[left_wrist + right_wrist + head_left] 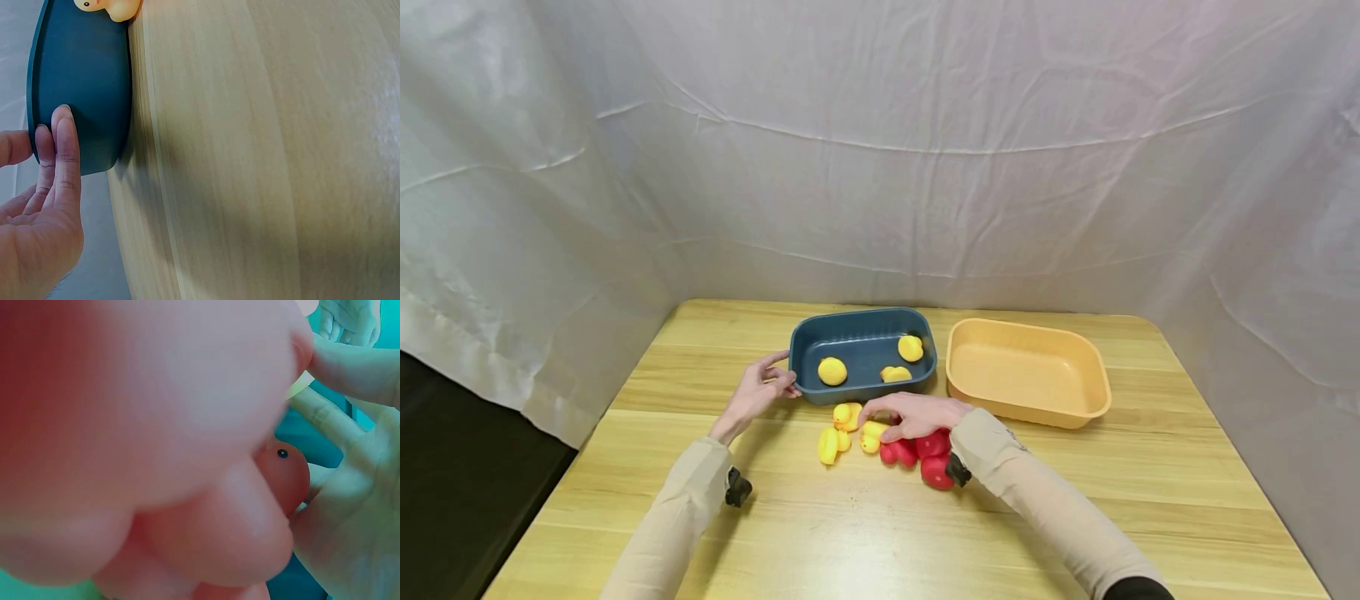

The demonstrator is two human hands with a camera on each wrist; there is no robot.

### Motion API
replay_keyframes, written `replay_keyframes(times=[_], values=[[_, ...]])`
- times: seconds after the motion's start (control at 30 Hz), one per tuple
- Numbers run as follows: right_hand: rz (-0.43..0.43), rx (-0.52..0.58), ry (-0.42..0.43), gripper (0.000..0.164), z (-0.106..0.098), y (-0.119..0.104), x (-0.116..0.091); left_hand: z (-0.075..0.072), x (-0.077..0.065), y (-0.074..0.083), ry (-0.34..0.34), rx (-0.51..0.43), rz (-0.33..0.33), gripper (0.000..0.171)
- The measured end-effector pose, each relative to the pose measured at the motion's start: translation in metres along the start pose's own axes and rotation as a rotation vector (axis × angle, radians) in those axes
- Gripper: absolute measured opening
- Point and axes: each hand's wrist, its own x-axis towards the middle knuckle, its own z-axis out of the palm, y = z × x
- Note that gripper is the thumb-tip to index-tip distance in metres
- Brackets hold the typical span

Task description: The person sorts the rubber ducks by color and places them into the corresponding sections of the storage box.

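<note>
My left hand [758, 392] pinches the left end of a dark blue bin [861, 392], thumb over the rim and fingers along the outer wall. Three yellow rubber ducks, one of them at the bin's right side [910, 348], lie in it. My right hand [917, 414] reaches down in front of the bin, thumb and fingers around a yellow rubber duck [871, 437]. Two more yellow ducks lie left of it, the nearer one [828, 447] on its side. Red rubber ducks [936, 472] sit under my right wrist, partly hidden; they loom large in the right wrist view [219, 531].
An orange bin [1028, 371] stands to the right of the blue one. Both are near the back of the wooden table [820, 533]. Pale curtains [925, 167] hang behind and at the sides.
</note>
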Motion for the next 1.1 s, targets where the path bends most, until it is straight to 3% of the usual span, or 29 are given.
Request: replay_keyframes(times=[0.33, 0.67, 1.1], values=[[0.032, 0.028, 0.065, 0.032, 0.001, -0.001, -0.004, 0.0, 0.001, -0.001, -0.009, -0.004, 0.004, 0.059], [0.009, 0.154, 0.13, 0.036, -0.001, 0.001, -0.009, -0.001, 0.001, -0.004, -0.003, 0.005, 0.031, 0.058], [-0.093, 0.279, 0.232, 0.04, -0.004, 0.003, -0.011, -0.001, 0.0, 0.0, -0.015, -0.015, 0.006, 0.059]])
